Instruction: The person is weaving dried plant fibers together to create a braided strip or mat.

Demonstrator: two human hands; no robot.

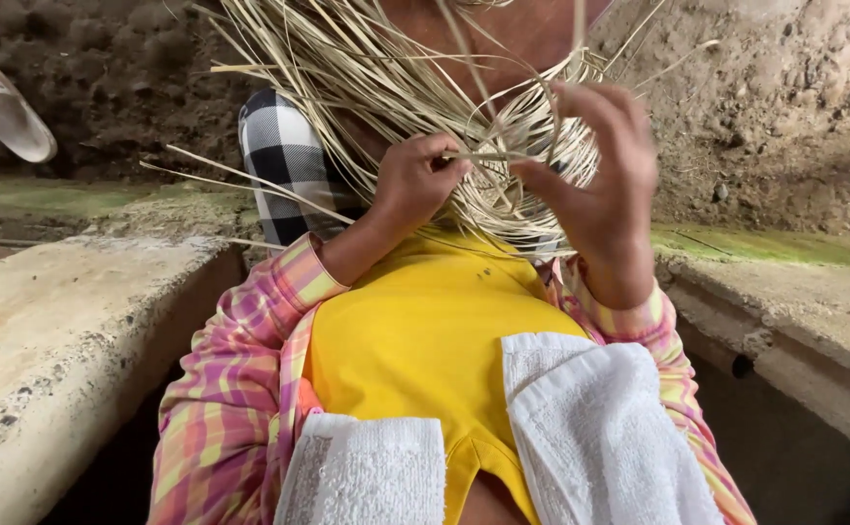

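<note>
A loose bundle of pale dried straw strips (pixel 347 58) fans out above my lap, and its lower part curls into a partly woven coil (pixel 532 194). My left hand (pixel 415 180) is closed on the strips at the coil's left side, its fingertips pinching a flat strand. On the coil's right side, my right hand (pixel 595 170) holds a thin strand between thumb and raised fingers. Both hands nearly meet at the coil. I wear a yellow shirt (pixel 425 331) with pink plaid sleeves.
A white towel (pixel 590 428) hangs over my chest in two ends. A black-and-white checked cloth (pixel 284 165) lies behind the straw. Concrete ledges (pixel 55 331) run on both sides, with a dirt wall (pixel 785 97) beyond. Someone's sandal (pixel 2 107) shows at the upper left.
</note>
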